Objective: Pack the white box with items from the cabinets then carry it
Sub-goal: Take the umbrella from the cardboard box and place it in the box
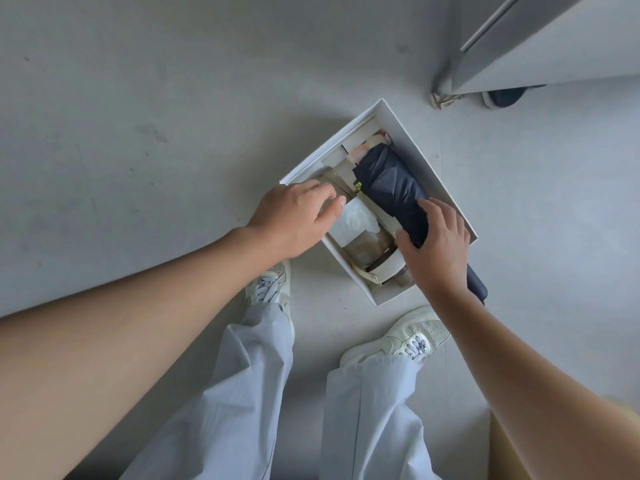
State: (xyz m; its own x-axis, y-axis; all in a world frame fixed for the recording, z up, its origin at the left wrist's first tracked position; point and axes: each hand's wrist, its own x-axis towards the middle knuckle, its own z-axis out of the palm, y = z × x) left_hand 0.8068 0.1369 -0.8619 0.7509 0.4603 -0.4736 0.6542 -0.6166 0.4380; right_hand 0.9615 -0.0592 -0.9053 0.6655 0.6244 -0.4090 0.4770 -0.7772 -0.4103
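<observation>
Both hands are in the white box (415,147) on the floor (138,133) by my feet: left hand (294,216) rests on a jar (367,244), grip unclear; right hand (440,244) grips the overhanging umbrella (391,181), which I should angle fully inside.

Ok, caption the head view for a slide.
Right hand grips a folded navy fabric umbrella overhanging the white cardboard box; left hand touches items inside.

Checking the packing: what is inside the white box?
A folded navy umbrella, gripped by the right hand, its end overhanging the white box; a glass jar under the left hand; pale items at the far end. Anything beneath is hidden.
</observation>
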